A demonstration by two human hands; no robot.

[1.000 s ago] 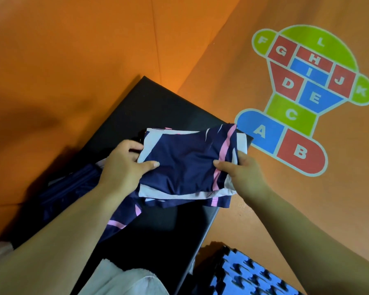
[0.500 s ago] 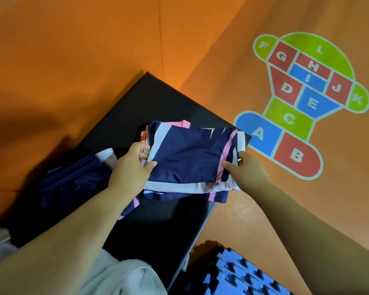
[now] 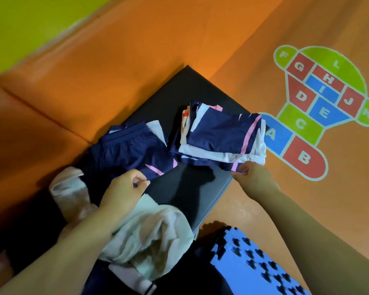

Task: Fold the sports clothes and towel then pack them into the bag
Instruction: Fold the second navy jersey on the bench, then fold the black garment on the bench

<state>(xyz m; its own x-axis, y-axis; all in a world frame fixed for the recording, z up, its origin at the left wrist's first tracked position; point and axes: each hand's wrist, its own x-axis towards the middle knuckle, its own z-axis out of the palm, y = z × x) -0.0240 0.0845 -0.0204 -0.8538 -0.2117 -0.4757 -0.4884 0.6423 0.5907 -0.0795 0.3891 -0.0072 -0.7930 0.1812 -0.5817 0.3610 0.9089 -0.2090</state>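
One jersey (image 3: 219, 135), one shorts (image 3: 132, 150), one towel (image 3: 153, 237)

Bare forearms (image 3: 307, 222), bare hands (image 3: 124, 189)

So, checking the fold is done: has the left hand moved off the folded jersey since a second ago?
Yes. The left hand has come off the folded jersey, toward the near left of the black mat, and now pinches the shorts.

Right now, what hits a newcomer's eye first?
The lettered hopscotch print on the orange floor, at right. Then the folded navy-pink jersey at the black mat's right edge, with the shorts unfolded to its left. A white towel lies heaped nearest the camera.
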